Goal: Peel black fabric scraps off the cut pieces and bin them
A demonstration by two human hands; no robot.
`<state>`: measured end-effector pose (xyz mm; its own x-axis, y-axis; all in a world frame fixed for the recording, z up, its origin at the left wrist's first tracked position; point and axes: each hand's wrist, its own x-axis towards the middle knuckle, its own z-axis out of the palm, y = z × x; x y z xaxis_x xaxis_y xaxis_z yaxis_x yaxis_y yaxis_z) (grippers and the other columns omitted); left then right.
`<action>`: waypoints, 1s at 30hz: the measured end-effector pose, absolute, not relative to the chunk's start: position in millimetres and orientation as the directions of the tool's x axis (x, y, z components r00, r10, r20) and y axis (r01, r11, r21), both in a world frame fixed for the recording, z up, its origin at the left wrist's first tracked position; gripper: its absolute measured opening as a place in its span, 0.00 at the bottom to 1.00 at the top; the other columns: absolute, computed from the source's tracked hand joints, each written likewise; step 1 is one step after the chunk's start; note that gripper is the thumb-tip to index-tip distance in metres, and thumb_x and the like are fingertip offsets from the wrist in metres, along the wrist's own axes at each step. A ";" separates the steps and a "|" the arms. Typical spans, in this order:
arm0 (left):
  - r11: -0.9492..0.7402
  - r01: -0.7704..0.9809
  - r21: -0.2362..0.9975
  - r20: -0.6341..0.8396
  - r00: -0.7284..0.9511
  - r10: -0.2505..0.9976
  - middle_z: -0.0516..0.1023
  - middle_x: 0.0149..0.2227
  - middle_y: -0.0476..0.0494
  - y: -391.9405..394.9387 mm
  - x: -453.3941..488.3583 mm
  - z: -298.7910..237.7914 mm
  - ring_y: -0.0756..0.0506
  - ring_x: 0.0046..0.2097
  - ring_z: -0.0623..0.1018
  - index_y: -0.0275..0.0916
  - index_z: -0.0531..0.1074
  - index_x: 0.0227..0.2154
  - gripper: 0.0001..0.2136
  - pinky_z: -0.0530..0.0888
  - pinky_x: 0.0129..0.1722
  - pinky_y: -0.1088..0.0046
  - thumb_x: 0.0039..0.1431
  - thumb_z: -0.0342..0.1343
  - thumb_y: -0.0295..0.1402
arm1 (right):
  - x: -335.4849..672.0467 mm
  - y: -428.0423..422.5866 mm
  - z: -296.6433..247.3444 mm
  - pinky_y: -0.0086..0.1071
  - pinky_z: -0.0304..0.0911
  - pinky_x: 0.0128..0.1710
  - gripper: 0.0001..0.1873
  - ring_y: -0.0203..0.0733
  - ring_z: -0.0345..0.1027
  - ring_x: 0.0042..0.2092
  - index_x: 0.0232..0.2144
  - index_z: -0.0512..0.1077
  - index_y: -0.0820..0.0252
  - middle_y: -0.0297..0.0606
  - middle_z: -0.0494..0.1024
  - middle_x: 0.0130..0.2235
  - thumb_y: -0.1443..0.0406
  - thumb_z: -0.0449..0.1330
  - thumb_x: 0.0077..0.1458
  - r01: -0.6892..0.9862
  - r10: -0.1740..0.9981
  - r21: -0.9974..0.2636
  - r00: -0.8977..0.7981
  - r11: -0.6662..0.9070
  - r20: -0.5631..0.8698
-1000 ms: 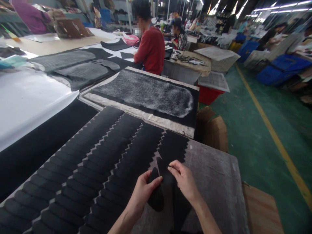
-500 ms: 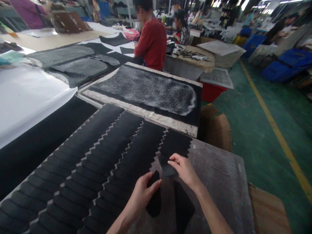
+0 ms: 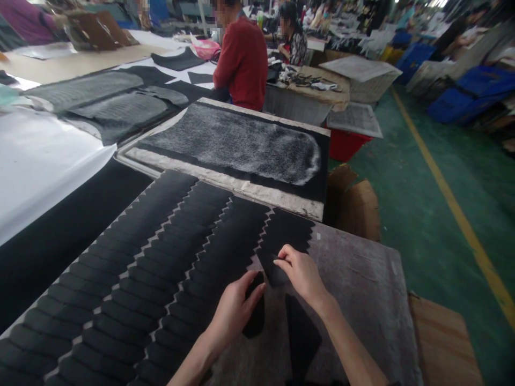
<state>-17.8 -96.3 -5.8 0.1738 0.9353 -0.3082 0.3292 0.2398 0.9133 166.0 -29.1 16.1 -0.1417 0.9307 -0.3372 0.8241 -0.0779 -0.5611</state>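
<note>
Workshop floor; long table (image 3: 362,284) with a grey felt top. Rows of black cut pieces (image 3: 161,257) lie overlapping in scalloped lines across it. Behind them: a board with a grey fuzzy patch (image 3: 241,145), a cardboard box (image 3: 354,206) at the table's far edge, and a person in a red top (image 3: 241,59) at the next table, back turned

Material, judged: thin, light, soft sheet, limp enough to fold if lifted by the middle. The face looks matte, not slippery. Best hold is a pinch at a free edge or corner

Right hand (image 3: 301,273): fingers narrow, thumb and forefinger pinched on the near edge of the end piece (image 3: 270,271), at the near end of the last row

Left hand (image 3: 235,308): fingers curled loosely round a rounded piece (image 3: 254,316), thumb on top. Cannot tell whether it rests on the felt or hangs just above it

Third loose piece (image 3: 301,338) lies flat on the felt between my forearms
</note>
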 end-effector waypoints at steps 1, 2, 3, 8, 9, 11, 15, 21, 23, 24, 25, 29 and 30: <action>0.224 0.348 0.910 -0.296 0.171 0.940 0.80 0.48 0.42 -94.2 -18.6 -6.6 0.40 0.48 0.79 0.42 0.72 0.52 0.17 0.71 0.47 0.69 0.62 0.54 0.40 | 166.2 -28.9 16.0 0.28 0.53 0.31 0.04 0.38 0.72 0.32 0.31 0.70 0.53 0.29 0.77 0.26 0.61 0.59 0.57 0.824 0.929 -0.561 -0.145 -0.077 -0.340; 0.213 0.363 0.907 -0.288 0.168 0.943 0.79 0.50 0.42 -92.2 -19.4 -7.5 0.39 0.50 0.78 0.43 0.70 0.55 0.19 0.71 0.50 0.68 0.61 0.54 0.40 | 166.4 -28.8 16.2 0.28 0.53 0.31 0.04 0.38 0.72 0.32 0.31 0.70 0.53 0.29 0.77 0.26 0.61 0.59 0.57 0.825 0.928 -0.560 -0.147 -0.076 -0.342; 0.207 0.377 0.903 -0.286 0.168 0.944 0.78 0.52 0.42 -90.3 -20.1 -8.5 0.39 0.52 0.77 0.44 0.68 0.57 0.21 0.70 0.52 0.67 0.61 0.54 0.39 | 166.4 -28.8 16.6 0.28 0.53 0.31 0.04 0.38 0.72 0.32 0.31 0.70 0.53 0.29 0.77 0.26 0.61 0.60 0.57 0.826 0.928 -0.559 -0.148 -0.075 -0.342; 0.206 0.415 0.886 -0.303 0.183 0.935 0.74 0.57 0.39 -85.1 -21.1 -15.3 0.38 0.57 0.73 0.43 0.60 0.63 0.28 0.68 0.57 0.62 0.61 0.54 0.39 | 166.3 -27.5 19.7 0.28 0.53 0.31 0.04 0.37 0.71 0.31 0.30 0.70 0.53 0.29 0.76 0.26 0.61 0.60 0.57 0.829 0.924 -0.552 -0.138 -0.089 -0.357; 0.208 0.414 0.886 -0.303 0.178 0.936 0.75 0.56 0.39 -84.9 -20.9 -17.0 0.38 0.57 0.74 0.43 0.60 0.63 0.28 0.68 0.57 0.62 0.61 0.54 0.39 | 166.4 -27.0 19.6 0.28 0.53 0.31 0.04 0.36 0.70 0.31 0.30 0.70 0.53 0.29 0.76 0.26 0.61 0.60 0.57 0.828 0.922 -0.554 -0.142 -0.090 -0.361; 0.212 0.407 0.889 -0.298 0.163 0.940 0.75 0.56 0.40 -85.1 -20.4 -20.1 0.38 0.56 0.75 0.43 0.60 0.63 0.28 0.68 0.57 0.62 0.61 0.54 0.40 | 166.8 -26.1 18.1 0.28 0.53 0.31 0.04 0.36 0.70 0.31 0.30 0.70 0.53 0.29 0.76 0.27 0.61 0.61 0.56 0.826 0.921 -0.557 -0.147 -0.087 -0.360; 0.186 0.406 0.895 -0.270 0.162 0.949 0.72 0.59 0.43 -85.7 -19.8 -24.5 0.40 0.59 0.72 0.44 0.60 0.62 0.26 0.67 0.58 0.62 0.61 0.54 0.38 | 168.2 -24.5 12.8 0.27 0.52 0.30 0.05 0.36 0.70 0.31 0.30 0.70 0.53 0.29 0.76 0.27 0.61 0.61 0.56 0.817 0.922 -0.571 -0.158 -0.080 -0.354; 0.184 0.426 0.886 -0.276 0.166 0.947 0.72 0.59 0.44 -85.7 -20.0 -24.1 0.42 0.59 0.72 0.45 0.59 0.63 0.26 0.68 0.58 0.63 0.62 0.53 0.37 | 171.4 -22.8 8.9 0.27 0.52 0.29 0.06 0.35 0.67 0.28 0.29 0.69 0.54 0.28 0.74 0.25 0.61 0.61 0.55 0.786 0.920 -0.613 -0.182 -0.077 -0.348; 0.187 0.428 0.884 -0.280 0.165 0.946 0.72 0.59 0.45 -85.5 -20.2 -23.5 0.42 0.59 0.72 0.45 0.59 0.63 0.26 0.69 0.58 0.64 0.62 0.53 0.37 | 173.1 -22.2 7.6 0.27 0.51 0.28 0.06 0.35 0.66 0.28 0.28 0.69 0.54 0.27 0.74 0.24 0.60 0.61 0.55 0.776 0.920 -0.626 -0.186 -0.079 -0.346; 0.187 0.430 0.883 -0.279 0.162 0.946 0.72 0.59 0.45 -85.4 -20.3 -23.4 0.42 0.59 0.72 0.45 0.60 0.62 0.26 0.69 0.58 0.64 0.62 0.53 0.37 | 174.0 -21.8 6.9 0.27 0.51 0.28 0.06 0.35 0.66 0.27 0.28 0.69 0.54 0.27 0.73 0.23 0.60 0.61 0.55 0.771 0.919 -0.631 -0.189 -0.079 -0.346; 0.184 0.433 0.883 -0.277 0.161 0.947 0.71 0.59 0.45 -85.3 -20.4 -23.5 0.42 0.59 0.72 0.46 0.60 0.62 0.26 0.68 0.58 0.64 0.62 0.53 0.37 | 174.8 -21.3 6.2 0.27 0.50 0.28 0.07 0.35 0.65 0.27 0.28 0.69 0.54 0.27 0.73 0.23 0.60 0.61 0.55 0.767 0.918 -0.636 -0.193 -0.078 -0.346; 0.163 0.437 0.884 -0.257 0.165 0.952 0.71 0.60 0.46 -85.3 -20.3 -25.1 0.42 0.60 0.70 0.46 0.60 0.62 0.26 0.67 0.60 0.63 0.62 0.53 0.38 | 176.2 -20.7 4.3 0.27 0.50 0.28 0.07 0.34 0.65 0.26 0.27 0.68 0.55 0.27 0.72 0.22 0.61 0.61 0.54 0.757 0.919 -0.649 -0.196 -0.081 -0.343; 0.163 0.436 0.885 -0.256 0.165 0.952 0.71 0.60 0.46 -85.4 -20.2 -25.6 0.42 0.60 0.70 0.46 0.60 0.63 0.26 0.67 0.60 0.63 0.62 0.53 0.38 | 176.1 -21.1 4.1 0.27 0.50 0.28 0.07 0.34 0.65 0.27 0.27 0.68 0.55 0.27 0.73 0.22 0.61 0.61 0.54 0.756 0.921 -0.649 -0.189 -0.085 -0.340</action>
<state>-20.2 -85.4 -25.6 0.1648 0.9525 -0.2563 0.4358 0.1628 0.8852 176.1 -21.1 4.1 -0.1887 0.9213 -0.3399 0.7558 -0.0848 -0.6493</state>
